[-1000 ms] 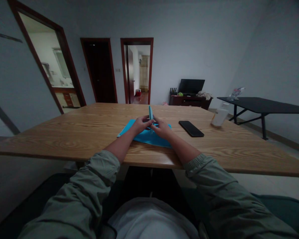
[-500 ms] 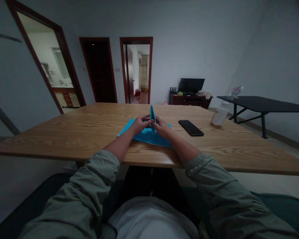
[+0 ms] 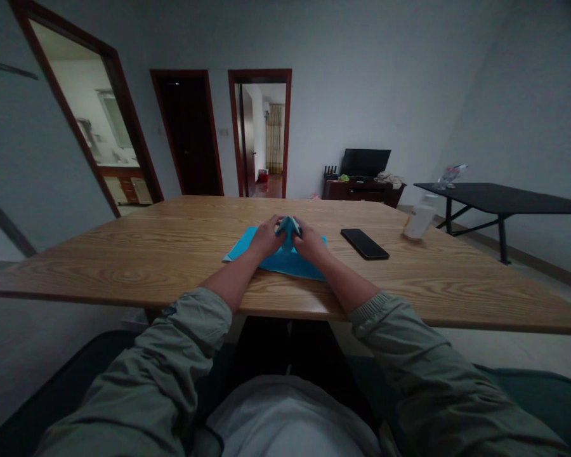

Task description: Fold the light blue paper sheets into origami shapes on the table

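A small folded piece of blue paper (image 3: 288,235) is held between both hands, its top spread into a V. My left hand (image 3: 267,237) grips its left side, fingers curled round it. On the other side, my right hand (image 3: 309,240) holds the right part, fingertips close to those of my left hand. Beneath the hands lies a flat blue sheet (image 3: 292,263) near the table's front edge; its left corner shows a pale edge. Some fingertips are hidden behind the folded paper.
Right of the sheet, a black phone (image 3: 364,244) lies on the wooden table (image 3: 171,254). Further right stands a translucent bottle (image 3: 419,219). Beyond the table are a black table (image 3: 514,198) and a television (image 3: 365,164) on a dark cabinet.
The folded blue paper was a narrow upright shape and now sits lower, its top parted to left and right. Both hands have turned slightly around it.
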